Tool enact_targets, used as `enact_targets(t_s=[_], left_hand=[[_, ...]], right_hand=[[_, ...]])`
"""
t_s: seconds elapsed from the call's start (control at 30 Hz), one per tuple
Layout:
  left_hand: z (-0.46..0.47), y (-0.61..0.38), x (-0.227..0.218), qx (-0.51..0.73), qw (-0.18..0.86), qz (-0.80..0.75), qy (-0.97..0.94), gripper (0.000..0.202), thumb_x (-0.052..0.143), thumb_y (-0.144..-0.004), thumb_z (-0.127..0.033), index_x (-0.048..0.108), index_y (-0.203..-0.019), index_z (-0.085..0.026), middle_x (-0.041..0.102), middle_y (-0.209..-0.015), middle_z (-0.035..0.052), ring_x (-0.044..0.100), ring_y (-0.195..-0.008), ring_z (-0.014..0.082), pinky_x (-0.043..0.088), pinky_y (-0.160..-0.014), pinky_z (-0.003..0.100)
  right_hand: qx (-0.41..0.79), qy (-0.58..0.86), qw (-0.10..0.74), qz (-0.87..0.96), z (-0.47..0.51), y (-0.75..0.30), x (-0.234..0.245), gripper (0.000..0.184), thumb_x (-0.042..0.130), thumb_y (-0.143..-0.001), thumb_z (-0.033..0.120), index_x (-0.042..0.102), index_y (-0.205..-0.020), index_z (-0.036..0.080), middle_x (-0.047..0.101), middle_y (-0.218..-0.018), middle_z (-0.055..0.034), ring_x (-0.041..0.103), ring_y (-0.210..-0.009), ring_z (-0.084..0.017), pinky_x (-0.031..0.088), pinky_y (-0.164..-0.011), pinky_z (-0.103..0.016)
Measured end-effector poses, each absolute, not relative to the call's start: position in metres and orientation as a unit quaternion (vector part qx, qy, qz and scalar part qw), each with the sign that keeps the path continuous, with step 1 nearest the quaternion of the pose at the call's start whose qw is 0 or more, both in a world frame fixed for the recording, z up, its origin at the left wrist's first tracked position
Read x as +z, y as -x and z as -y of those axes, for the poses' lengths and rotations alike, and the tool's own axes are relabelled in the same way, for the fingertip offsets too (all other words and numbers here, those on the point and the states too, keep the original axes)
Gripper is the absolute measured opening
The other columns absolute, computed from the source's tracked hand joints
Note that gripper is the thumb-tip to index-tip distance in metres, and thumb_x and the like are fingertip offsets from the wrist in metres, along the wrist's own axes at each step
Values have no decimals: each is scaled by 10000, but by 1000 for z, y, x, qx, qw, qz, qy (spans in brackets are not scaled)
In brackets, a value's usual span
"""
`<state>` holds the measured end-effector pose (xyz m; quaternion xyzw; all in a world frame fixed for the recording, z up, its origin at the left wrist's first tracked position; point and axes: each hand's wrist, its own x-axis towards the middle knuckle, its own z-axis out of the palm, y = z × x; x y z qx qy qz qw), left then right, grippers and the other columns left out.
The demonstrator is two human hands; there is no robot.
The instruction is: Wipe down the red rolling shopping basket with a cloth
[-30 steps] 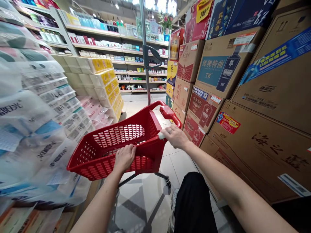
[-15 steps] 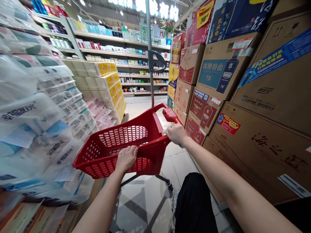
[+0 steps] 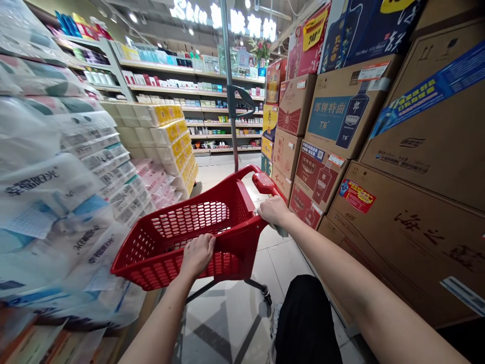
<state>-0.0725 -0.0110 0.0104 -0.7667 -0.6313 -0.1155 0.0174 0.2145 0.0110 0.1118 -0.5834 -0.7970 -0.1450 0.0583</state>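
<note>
A red plastic shopping cart [image 3: 235,247] with perforated basket walls stands in front of me, turned sideways with its front end to the left. No goods show in the visible part of its basket. My left hand [image 3: 198,254] is wrapped over the near rim of the basket. At the right end, my right hand [image 3: 273,210] is closed round the near end of the red handle [image 3: 267,183]. Something pale, like a cloth [image 3: 281,230], pokes out beneath my right palm; its kind is unclear.
Plastic-wrapped tissue packs [image 3: 41,202] are piled close on the left, with yellow-and-white packs [image 3: 170,134] beyond. Stacked liquor cartons [image 3: 413,222] line the right side. A metal pole [image 3: 232,136] rises behind the cart. Stocked shelves [image 3: 159,68] stand at the back.
The view has shifted slightly, and the cart sits a little lower in it. Both hands keep their grip on the cart. More of the pale cloth-like thing shows under my right hand.
</note>
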Motion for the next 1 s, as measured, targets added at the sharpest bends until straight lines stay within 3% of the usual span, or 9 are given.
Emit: enact_targets(t_s=[0.13, 0.23, 0.47, 0.67, 0.8, 1.0], left_hand=[[14, 73, 9, -116, 24, 627, 770, 407, 186, -989, -456, 526, -953, -236, 643, -1016, 68, 578, -984, 243, 369, -862, 382], [15, 73, 9, -114, 28, 630, 768, 406, 183, -990, -455, 520, -938, -235, 641, -1009, 73, 578, -975, 246, 369, -856, 383], [14, 70, 6, -129, 41, 627, 767, 409, 189, -991, -443, 535, -944, -228, 638, -1004, 77, 571, -966, 249, 364, -876, 386], [3, 66, 5, -123, 38, 641, 756, 408, 191, -990, -441, 532, -932, -223, 637, -984, 79, 578, -956, 251, 368, -855, 389], [-1, 66, 6, -115, 43, 641, 757, 418, 181, -990, -442, 528, -941, -215, 629, -987, 78, 575, -955, 254, 363, -859, 389], [2, 62, 9, -91, 65, 644, 757, 418, 193, -991, -445, 531, -963, -200, 626, -986, 81, 574, -962, 252, 360, -858, 380]], right_hand=[[-99, 613, 23, 783, -16, -205, 113, 399, 408, -931, 331, 757, -939, 138, 743, -946, -146, 696, -897, -273, 451, -707, -324], [-127, 606, 69, 782, -9, -208, 107, 418, 395, -944, 365, 754, -915, 153, 743, -932, -130, 688, -869, -257, 434, -703, -321], [-230, 552, 188, 779, 5, -213, 80, 350, 369, -973, 301, 682, -894, 167, 693, -888, -95, 588, -894, -226, 363, -820, -347], [-282, 520, 226, 774, 7, -206, 57, 292, 355, -990, 267, 623, -1055, 170, 629, -998, -108, 505, -988, -257, 335, -915, -403], [-274, 528, 218, 774, 2, -202, 58, 278, 360, -986, 250, 617, -1053, 167, 635, -1000, -111, 514, -975, -256, 344, -907, -406], [-210, 581, 141, 773, -20, -186, 75, 287, 395, -940, 220, 651, -858, 118, 674, -877, -152, 582, -856, -274, 372, -747, -386]])
